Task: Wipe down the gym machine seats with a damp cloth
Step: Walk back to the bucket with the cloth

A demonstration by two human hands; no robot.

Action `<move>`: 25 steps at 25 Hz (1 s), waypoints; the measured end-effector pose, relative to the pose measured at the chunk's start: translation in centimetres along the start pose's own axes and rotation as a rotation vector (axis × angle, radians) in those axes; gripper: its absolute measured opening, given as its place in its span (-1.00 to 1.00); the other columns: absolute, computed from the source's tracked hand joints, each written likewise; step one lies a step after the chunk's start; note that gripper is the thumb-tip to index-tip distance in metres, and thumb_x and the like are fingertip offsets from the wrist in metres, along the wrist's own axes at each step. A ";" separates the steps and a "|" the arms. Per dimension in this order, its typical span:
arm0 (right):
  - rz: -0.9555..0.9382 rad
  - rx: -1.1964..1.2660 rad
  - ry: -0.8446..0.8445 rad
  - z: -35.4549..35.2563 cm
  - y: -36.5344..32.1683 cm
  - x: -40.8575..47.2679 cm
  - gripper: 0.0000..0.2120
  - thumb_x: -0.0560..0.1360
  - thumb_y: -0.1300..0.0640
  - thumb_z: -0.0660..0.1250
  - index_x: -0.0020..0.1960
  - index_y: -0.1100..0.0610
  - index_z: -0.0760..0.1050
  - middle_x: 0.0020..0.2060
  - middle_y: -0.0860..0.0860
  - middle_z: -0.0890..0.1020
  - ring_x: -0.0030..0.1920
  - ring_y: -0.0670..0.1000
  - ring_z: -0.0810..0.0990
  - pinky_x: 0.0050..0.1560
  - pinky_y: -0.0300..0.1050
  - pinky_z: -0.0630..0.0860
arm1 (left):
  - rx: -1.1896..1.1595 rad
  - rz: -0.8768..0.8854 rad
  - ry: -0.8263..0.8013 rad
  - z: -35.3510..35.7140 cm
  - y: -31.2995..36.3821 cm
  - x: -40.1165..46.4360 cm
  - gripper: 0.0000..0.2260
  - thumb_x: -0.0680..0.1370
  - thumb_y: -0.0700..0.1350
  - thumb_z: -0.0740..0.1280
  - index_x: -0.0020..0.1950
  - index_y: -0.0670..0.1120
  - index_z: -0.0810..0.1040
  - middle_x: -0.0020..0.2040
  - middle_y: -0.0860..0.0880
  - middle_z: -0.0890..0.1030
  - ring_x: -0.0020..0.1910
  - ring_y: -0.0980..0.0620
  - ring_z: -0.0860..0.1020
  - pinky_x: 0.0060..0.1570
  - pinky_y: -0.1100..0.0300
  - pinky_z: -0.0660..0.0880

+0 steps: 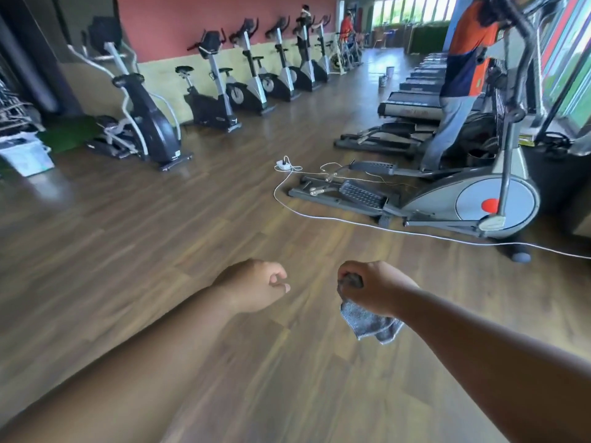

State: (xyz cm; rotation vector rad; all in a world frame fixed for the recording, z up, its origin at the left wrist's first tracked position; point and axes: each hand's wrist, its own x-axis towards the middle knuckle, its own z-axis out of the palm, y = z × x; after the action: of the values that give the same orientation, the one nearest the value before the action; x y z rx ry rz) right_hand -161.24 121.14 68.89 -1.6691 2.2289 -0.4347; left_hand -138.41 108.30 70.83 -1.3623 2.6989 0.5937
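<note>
My right hand (375, 287) grips a grey cloth (367, 322), which hangs bunched below the fist. My left hand (256, 284) is held out beside it with fingers loosely curled and holds nothing. Both hands hover over bare wooden floor. A row of exercise bikes stands along the far wall; the nearest bike seat (184, 70) is black and well ahead to the left. An elliptical trainer (140, 119) stands further left.
A white cable (447, 238) runs across the floor ahead to a power strip (283, 164). A grey elliptical (473, 203) and treadmills line the right side, where a person in an orange shirt (463, 59) stands. A white box (27, 155) sits at far left.
</note>
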 end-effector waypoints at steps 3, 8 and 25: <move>-0.002 0.011 -0.021 -0.4 -0.9 7.4 -0.82 0.39 -0.10 0.22 -0.02 -0.20 0.48 -0.19 -0.10 0.62 -0.22 -0.01 0.58 -0.24 -0.13 0.57 | -0.031 -0.017 -0.001 -2.8 -2.5 6.2 -0.69 0.49 0.29 0.28 0.18 0.25 0.53 0.07 0.26 0.55 0.06 0.15 0.56 0.08 0.17 0.50; -0.066 0.019 -0.082 0.3 -1.9 22.2 -0.84 0.40 -0.12 0.24 -0.03 -0.21 0.47 -0.21 -0.09 0.62 -0.25 -0.01 0.58 -0.23 -0.09 0.60 | -0.044 -0.083 -0.008 -5.9 -7.6 16.5 -0.68 0.50 0.27 0.28 0.21 0.24 0.54 0.12 0.24 0.57 0.08 0.16 0.56 0.11 0.16 0.48; -0.524 -0.015 -0.341 7.5 -23.4 68.0 -0.91 0.39 -0.05 0.27 -0.10 -0.13 0.48 -0.33 -0.05 0.59 -0.41 -0.04 0.48 -0.31 -0.09 0.53 | -0.182 -0.509 0.163 -18.4 -37.9 38.1 -0.63 0.48 0.31 0.23 0.24 0.24 0.53 0.18 0.25 0.59 0.11 0.16 0.57 0.19 0.10 0.48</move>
State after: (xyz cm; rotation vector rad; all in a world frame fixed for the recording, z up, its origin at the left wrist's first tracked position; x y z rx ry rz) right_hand -155.84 49.11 67.08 -2.1461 1.5490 -0.2257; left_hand -129.63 52.26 67.58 -2.1256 2.2948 0.7079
